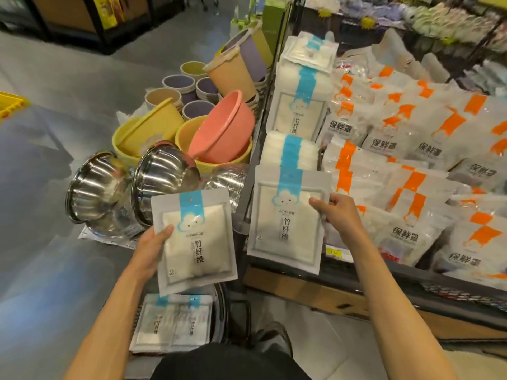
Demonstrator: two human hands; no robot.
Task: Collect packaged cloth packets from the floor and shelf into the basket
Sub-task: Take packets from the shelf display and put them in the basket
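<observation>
Holding white packet [196, 242], another packet [285, 223], blue-striped, cloud-printed

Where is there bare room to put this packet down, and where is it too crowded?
Bare grey floor lies left of the steel bowls; a pale floor strip runs below the shelf. The shelf is packed with orange-striped packets, and basins and cups crowd its end.
</observation>
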